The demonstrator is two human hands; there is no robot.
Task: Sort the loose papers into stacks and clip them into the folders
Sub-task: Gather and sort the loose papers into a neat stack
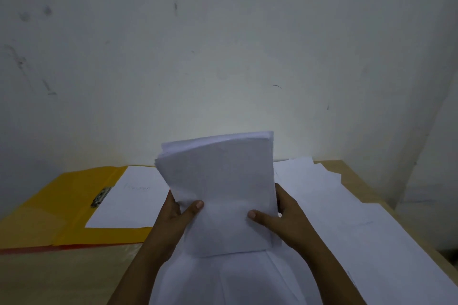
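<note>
I hold a thick stack of white papers upright in the middle of the view, its lower edge resting on loose sheets on the table. My left hand grips its left edge, thumb on the front. On the right edge sits my right hand, also thumb in front. A yellow folder lies open at the left, with a metal clip near its spine and one white sheet lying on its right half.
Loose white sheets spread over the right side of the wooden table and under my arms. A red edge shows beneath the yellow folder. A pale wall rises right behind the table; the table's right edge runs diagonally.
</note>
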